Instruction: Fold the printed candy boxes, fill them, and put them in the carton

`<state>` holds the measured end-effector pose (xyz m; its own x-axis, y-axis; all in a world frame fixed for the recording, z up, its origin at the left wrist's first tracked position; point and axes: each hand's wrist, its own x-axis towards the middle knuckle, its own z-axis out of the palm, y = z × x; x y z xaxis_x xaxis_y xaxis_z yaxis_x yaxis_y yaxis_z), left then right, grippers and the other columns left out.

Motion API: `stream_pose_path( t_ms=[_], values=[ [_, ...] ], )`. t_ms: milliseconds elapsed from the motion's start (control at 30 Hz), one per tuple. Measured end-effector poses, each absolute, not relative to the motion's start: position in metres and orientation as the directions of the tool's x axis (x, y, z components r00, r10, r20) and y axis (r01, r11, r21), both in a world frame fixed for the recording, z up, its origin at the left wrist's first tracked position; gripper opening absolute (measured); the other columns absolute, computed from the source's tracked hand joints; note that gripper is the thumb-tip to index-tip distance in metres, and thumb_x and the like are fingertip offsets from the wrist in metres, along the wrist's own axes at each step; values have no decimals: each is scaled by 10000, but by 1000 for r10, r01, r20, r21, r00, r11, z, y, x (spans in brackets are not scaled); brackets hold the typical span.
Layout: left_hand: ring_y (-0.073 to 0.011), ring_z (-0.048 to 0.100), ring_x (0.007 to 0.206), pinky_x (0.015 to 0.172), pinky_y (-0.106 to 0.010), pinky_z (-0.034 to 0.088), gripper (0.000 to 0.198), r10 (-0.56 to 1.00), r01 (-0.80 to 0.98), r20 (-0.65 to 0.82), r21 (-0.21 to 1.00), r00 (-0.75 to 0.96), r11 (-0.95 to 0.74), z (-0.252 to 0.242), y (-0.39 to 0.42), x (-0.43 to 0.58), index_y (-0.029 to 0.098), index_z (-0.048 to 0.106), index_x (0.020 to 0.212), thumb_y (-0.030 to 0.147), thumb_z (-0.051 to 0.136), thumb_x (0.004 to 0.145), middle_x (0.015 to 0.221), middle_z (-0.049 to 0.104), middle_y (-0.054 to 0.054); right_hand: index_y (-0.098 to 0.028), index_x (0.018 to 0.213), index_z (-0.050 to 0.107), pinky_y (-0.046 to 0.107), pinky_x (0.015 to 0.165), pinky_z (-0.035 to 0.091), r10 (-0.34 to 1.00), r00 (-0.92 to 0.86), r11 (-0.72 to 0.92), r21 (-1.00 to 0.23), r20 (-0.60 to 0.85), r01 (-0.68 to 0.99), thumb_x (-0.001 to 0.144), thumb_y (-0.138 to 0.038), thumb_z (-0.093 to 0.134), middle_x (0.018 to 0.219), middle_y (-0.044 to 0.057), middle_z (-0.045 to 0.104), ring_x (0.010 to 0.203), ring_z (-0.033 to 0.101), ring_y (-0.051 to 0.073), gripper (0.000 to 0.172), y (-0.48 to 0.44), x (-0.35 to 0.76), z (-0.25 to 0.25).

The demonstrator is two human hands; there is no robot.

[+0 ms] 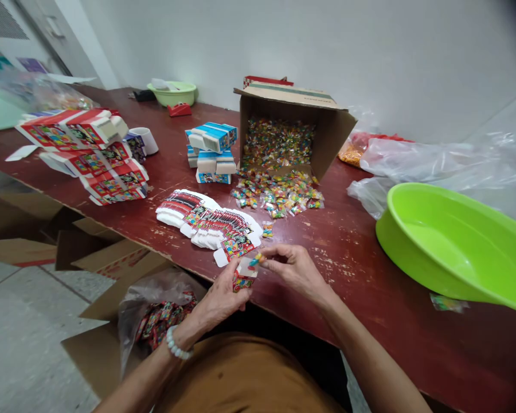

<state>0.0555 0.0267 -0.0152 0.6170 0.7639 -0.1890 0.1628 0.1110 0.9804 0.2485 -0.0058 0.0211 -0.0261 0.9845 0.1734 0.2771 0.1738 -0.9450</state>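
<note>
- Two hands of mine meet at the near edge of the worktop (348,252), just above my lap.
- My left hand (221,295) grasps a small red box (242,280). Its fingers (234,271) are wrapped round the box, which stands upright with its white top flap raised.
- My right hand (294,267) has a sweet (256,261) pinched between thumb and forefinger, right at the mouth of the box. I cannot tell whether the two touch.
- A fan of flat blanks (206,221) lies on the worktop just beyond the box.
- Further back a carton (292,109) lies on its side, with a heap (279,192) of wrapped sweets spilling out of it.
- Some blue boxes (212,149) are stacked left of the carton, and red boxes (90,152) are piled further left.
- A green basin (451,246) sits to my right, well apart from both hands.
- A clear bag (163,315) with more red boxes inside sits below the worktop edge, near my left wrist.
</note>
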Motion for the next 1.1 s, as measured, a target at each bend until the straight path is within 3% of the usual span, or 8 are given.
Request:
stream_pose_path(
  t_ms=[100,300,433,533,767,900,1000,1100],
  values=[
    [-86,511,527,494,-204,433,499,752,143,-175,984,635,108,-15,26,58,216,527,1232,172,646,750,811,594,17,-217,955,760,364,823,527,995,-20,101,-959,99,266,839,-257,668,916,33,759,851,697,222,153,-7,247,19],
    [-103,524,519,518,-228,442,517,761,185,-211,975,614,121,-10,22,60,197,463,1252,186,630,763,728,571,38,-255,1031,747,367,845,486,961,-125,277,-836,248,474,933,-253,552,1020,67,686,943,613,219,218,-13,236,17],
    [-141,564,650,585,-256,484,440,724,36,-200,971,660,236,-2,19,56,194,474,1217,392,615,851,810,595,-3,-242,1098,707,333,808,492,991,1,131,-960,135,248,922,-331,585,984,41,665,907,609,193,232,-9,242,13],
    [-161,581,708,594,-266,503,412,708,-86,-205,932,676,353,1,15,55,198,525,1156,529,472,918,864,617,-34,-209,1189,647,298,719,511,997,-37,-59,-997,-61,51,812,-374,728,922,31,669,809,620,179,419,-6,241,6],
    [-139,552,534,472,-242,478,436,753,-179,-245,884,611,433,3,11,60,176,523,1176,494,544,879,711,621,-10,-253,1138,618,270,498,525,987,-106,-148,-940,-121,-308,776,-465,756,986,43,661,661,625,166,442,-15,207,-5],
    [-141,566,491,435,-245,487,473,742,-229,-298,825,601,517,9,12,61,203,500,1222,509,572,869,705,634,-1,-229,842,728,333,707,566,969,116,210,-976,216,66,875,-452,654,1038,67,648,858,645,199,238,-16,205,-3],
    [-149,570,454,401,-252,492,524,703,-232,-384,757,599,611,14,14,61,179,511,1226,562,553,872,655,627,-5,-251,966,754,398,866,522,876,25,435,-811,482,391,924,-362,605,1005,86,695,959,639,226,191,-16,212,0],
    [-166,584,441,387,-269,497,600,648,-246,-410,691,642,680,17,17,60,167,504,1267,633,458,892,634,633,-18,-249,1026,748,422,884,513,866,-67,469,-761,495,448,925,-315,597,1010,92,722,952,650,236,193,-18,214,3]
  ],
)
